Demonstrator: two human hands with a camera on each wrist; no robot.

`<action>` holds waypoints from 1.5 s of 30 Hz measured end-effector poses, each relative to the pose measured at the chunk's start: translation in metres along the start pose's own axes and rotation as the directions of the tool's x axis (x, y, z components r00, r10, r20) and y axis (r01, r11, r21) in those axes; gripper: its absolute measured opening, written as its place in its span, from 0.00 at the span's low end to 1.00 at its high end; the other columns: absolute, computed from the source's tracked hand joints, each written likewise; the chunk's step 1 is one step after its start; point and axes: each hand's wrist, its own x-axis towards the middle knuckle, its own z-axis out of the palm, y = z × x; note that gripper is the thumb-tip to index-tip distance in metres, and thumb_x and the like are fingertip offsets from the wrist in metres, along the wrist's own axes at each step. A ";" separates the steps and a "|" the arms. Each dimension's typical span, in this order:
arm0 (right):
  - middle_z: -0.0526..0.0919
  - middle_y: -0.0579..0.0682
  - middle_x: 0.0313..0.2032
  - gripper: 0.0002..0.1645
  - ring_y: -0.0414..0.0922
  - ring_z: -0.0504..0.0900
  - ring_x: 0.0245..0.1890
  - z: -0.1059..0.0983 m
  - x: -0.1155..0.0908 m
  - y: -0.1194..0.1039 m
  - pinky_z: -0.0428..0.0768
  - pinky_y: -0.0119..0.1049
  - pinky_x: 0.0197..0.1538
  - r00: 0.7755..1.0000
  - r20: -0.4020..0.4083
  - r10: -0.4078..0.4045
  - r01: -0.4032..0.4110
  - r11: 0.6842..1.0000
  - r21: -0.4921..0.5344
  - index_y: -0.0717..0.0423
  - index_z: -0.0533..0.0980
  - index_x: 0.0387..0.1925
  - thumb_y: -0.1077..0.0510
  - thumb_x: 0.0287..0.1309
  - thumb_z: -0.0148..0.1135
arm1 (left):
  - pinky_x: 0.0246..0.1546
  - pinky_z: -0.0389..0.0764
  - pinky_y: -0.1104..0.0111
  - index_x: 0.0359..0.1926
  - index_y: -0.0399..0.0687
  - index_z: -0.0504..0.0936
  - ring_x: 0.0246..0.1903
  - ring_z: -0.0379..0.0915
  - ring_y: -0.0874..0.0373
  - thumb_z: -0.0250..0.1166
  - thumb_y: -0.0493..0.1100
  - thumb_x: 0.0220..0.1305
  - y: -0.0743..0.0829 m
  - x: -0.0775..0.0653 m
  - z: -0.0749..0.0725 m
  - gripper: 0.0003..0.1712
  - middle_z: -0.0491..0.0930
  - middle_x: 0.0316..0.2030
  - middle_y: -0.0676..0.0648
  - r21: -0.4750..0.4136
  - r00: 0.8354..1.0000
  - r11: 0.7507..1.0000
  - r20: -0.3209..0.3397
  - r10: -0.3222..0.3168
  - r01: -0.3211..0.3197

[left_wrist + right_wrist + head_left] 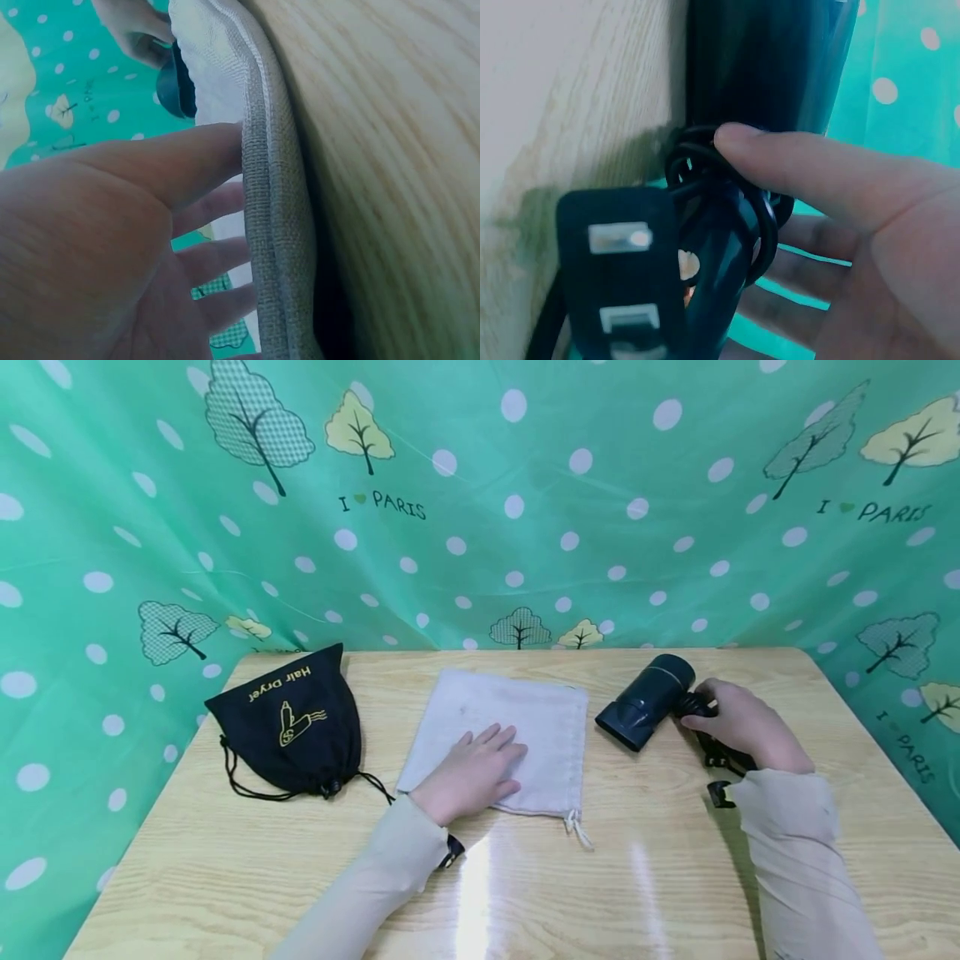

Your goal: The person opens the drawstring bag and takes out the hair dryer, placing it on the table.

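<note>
A dark hair dryer (647,700) lies on the wooden table (615,877) at the right, nozzle pointing toward the middle. My right hand (738,723) grips its handle, around which the black cord (727,202) is coiled; the plug (619,262) shows close up in the right wrist view, beside the dryer body (769,67). My left hand (474,772) lies flat, fingers straight, on a beige cloth pouch (502,735) in the middle of the table. The left wrist view shows those fingers (210,161) against the pouch's thick edge (270,225).
A black drawstring bag (288,720) printed "Hair Dryer" in gold lies at the table's left. A green polka-dot curtain (480,502) with trees hangs behind the table. The pouch's drawstring (577,827) trails toward the front. The plug (718,793) rests by my right sleeve.
</note>
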 end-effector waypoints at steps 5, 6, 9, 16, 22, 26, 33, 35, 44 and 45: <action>0.70 0.78 0.55 0.39 0.69 0.75 0.50 -0.002 0.000 0.002 0.75 0.64 0.50 1.000 0.018 0.024 -0.024 0.999 -0.023 0.78 0.62 0.62 0.51 0.65 0.62 | 0.71 0.58 0.44 0.71 0.49 0.67 0.74 0.52 0.43 0.61 0.55 0.69 -0.002 -0.001 0.000 0.34 0.59 0.74 0.42 -0.017 0.999 1.000 -0.028 0.016 -0.016; 0.70 0.79 0.56 0.39 0.69 0.74 0.51 -0.003 0.000 0.002 0.75 0.65 0.50 0.999 0.023 0.022 -0.021 0.999 -0.028 0.79 0.61 0.62 0.51 0.65 0.61 | 0.68 0.63 0.44 0.69 0.48 0.70 0.72 0.57 0.43 0.62 0.55 0.69 -0.001 -0.002 -0.001 0.32 0.64 0.72 0.41 -0.004 0.999 1.000 -0.046 0.005 -0.005; 0.68 0.79 0.57 0.41 0.71 0.72 0.52 -0.006 -0.001 0.002 0.74 0.66 0.51 0.999 0.039 0.013 -0.012 0.999 -0.035 0.80 0.60 0.63 0.51 0.64 0.62 | 0.56 0.77 0.46 0.60 0.45 0.76 0.61 0.71 0.42 0.63 0.57 0.68 0.010 -0.010 -0.008 0.28 0.76 0.58 0.40 0.031 0.995 0.997 -0.082 -0.064 0.067; 0.69 0.78 0.57 0.39 0.70 0.74 0.51 -0.011 -0.003 0.003 0.75 0.64 0.48 0.998 0.053 0.023 -0.021 0.999 -0.033 0.77 0.62 0.62 0.52 0.64 0.63 | 0.35 0.83 0.54 0.54 0.43 0.77 0.41 0.73 0.47 0.53 0.67 0.69 0.029 -0.018 -0.014 0.33 0.75 0.41 0.42 0.091 0.974 0.972 -0.088 -0.208 0.216; 0.71 0.77 0.55 0.39 0.69 0.75 0.50 -0.012 -0.003 0.001 0.76 0.63 0.48 0.998 0.050 0.028 -0.026 0.999 -0.037 0.77 0.62 0.62 0.51 0.64 0.63 | 0.32 0.82 0.54 0.54 0.43 0.78 0.40 0.73 0.46 0.48 0.74 0.67 0.028 -0.013 -0.002 0.41 0.76 0.41 0.41 0.144 0.951 0.946 -0.148 -0.271 0.292; 0.72 0.77 0.55 0.40 0.69 0.75 0.50 -0.012 -0.003 -0.001 0.76 0.63 0.48 0.999 0.047 0.021 -0.020 0.999 -0.030 0.76 0.60 0.65 0.51 0.65 0.62 | 0.37 0.82 0.50 0.60 0.43 0.75 0.47 0.74 0.43 0.49 0.76 0.65 0.030 -0.012 0.002 0.44 0.76 0.49 0.38 0.164 0.944 0.934 -0.148 -0.295 0.318; 0.70 0.77 0.56 0.43 0.70 0.74 0.52 -0.012 -0.005 0.002 0.75 0.65 0.49 0.998 0.041 0.047 -0.046 0.999 -0.027 0.75 0.55 0.68 0.50 0.66 0.60 | 0.44 0.81 0.46 0.67 0.43 0.70 0.57 0.70 0.37 0.52 0.76 0.63 0.036 -0.013 0.007 0.48 0.72 0.60 0.35 0.254 0.949 0.916 -0.148 -0.280 0.310; 0.70 0.77 0.56 0.44 0.70 0.74 0.51 -0.011 -0.005 0.004 0.75 0.65 0.48 0.998 0.036 0.052 -0.051 0.998 -0.025 0.75 0.55 0.68 0.50 0.66 0.60 | 0.44 0.82 0.47 0.68 0.43 0.69 0.57 0.70 0.38 0.52 0.76 0.63 0.037 -0.013 0.007 0.48 0.71 0.60 0.36 0.275 0.950 0.911 -0.152 -0.273 0.306; 0.70 0.77 0.57 0.39 0.71 0.74 0.52 -0.009 -0.004 0.011 0.75 0.65 0.46 0.998 0.030 0.059 -0.058 0.998 -0.028 0.74 0.58 0.67 0.50 0.68 0.58 | 0.53 0.78 0.44 0.70 0.42 0.67 0.65 0.64 0.36 0.53 0.73 0.64 0.036 -0.012 0.010 0.48 0.67 0.66 0.34 0.265 0.966 0.931 -0.130 -0.225 0.252; 0.70 0.77 0.57 0.39 0.71 0.73 0.52 -0.009 -0.004 0.012 0.75 0.65 0.46 0.998 0.030 0.062 -0.061 0.998 -0.031 0.74 0.58 0.67 0.50 0.69 0.57 | 0.55 0.76 0.43 0.70 0.42 0.66 0.66 0.63 0.36 0.52 0.73 0.65 0.035 -0.012 0.010 0.48 0.66 0.67 0.34 0.253 0.967 0.936 -0.123 -0.221 0.246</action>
